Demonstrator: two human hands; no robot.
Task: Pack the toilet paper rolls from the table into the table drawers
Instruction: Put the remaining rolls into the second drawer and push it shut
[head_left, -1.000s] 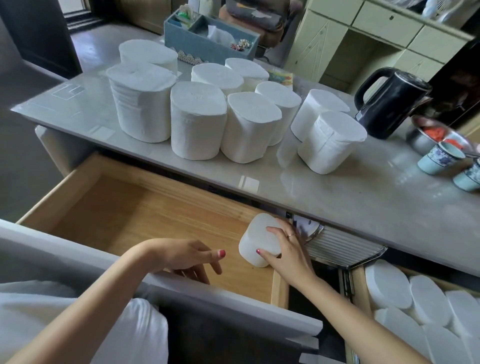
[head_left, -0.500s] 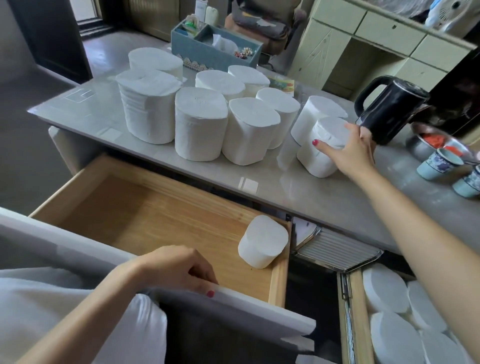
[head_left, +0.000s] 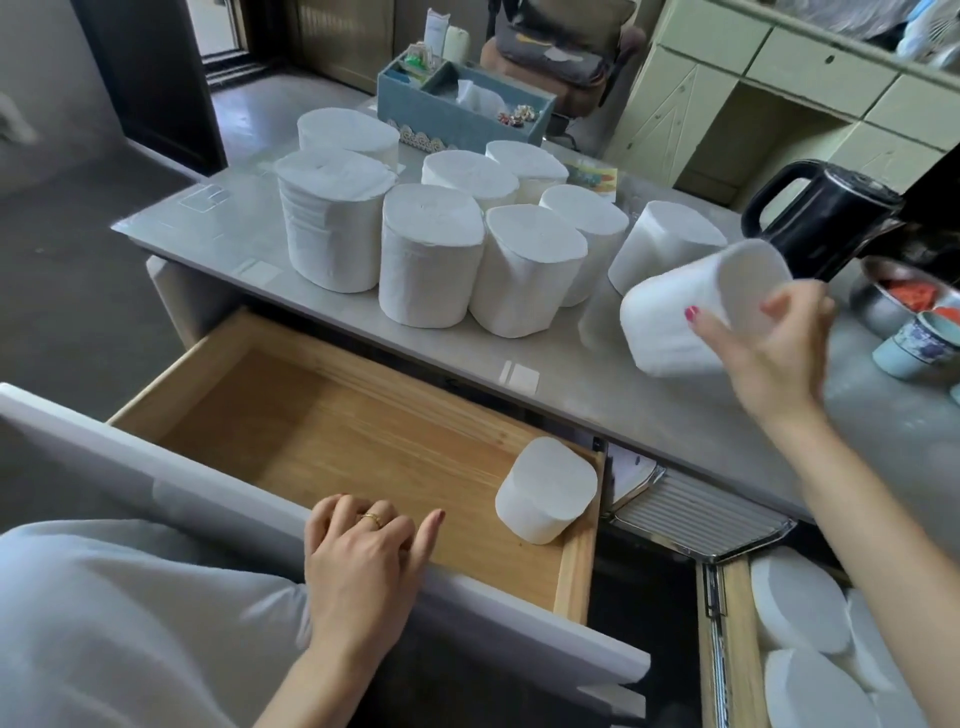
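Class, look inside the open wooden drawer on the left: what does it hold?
One toilet paper roll stands in the left drawer, at its right end; the left hand covers some floor.

Toilet paper rolls standing on the table (head_left: 675, 415): eight, clustered, one (head_left: 332, 223) of them in a wrinkled wrapper. One more roll (head_left: 691, 312) tilted in the air, gripped by the right hand (head_left: 769, 353). Nine above the tabletop.

Drawers pulled out: two. Left drawer (head_left: 311, 431): one roll (head_left: 545, 488), upright in the far right corner. Right drawer (head_left: 727, 649): at least three roll tops (head_left: 800, 603) showing, packed close; rest cut off by the frame edge, total cannot be told.

Hands: two; left hand (head_left: 363, 561) on the left drawer's front, one ring on it.

Kettle (head_left: 826, 218): one. Small cups (head_left: 914, 343): two visible at the table's right edge. Metal bowl (head_left: 893, 296): one. Blue organiser box (head_left: 457, 111): one.
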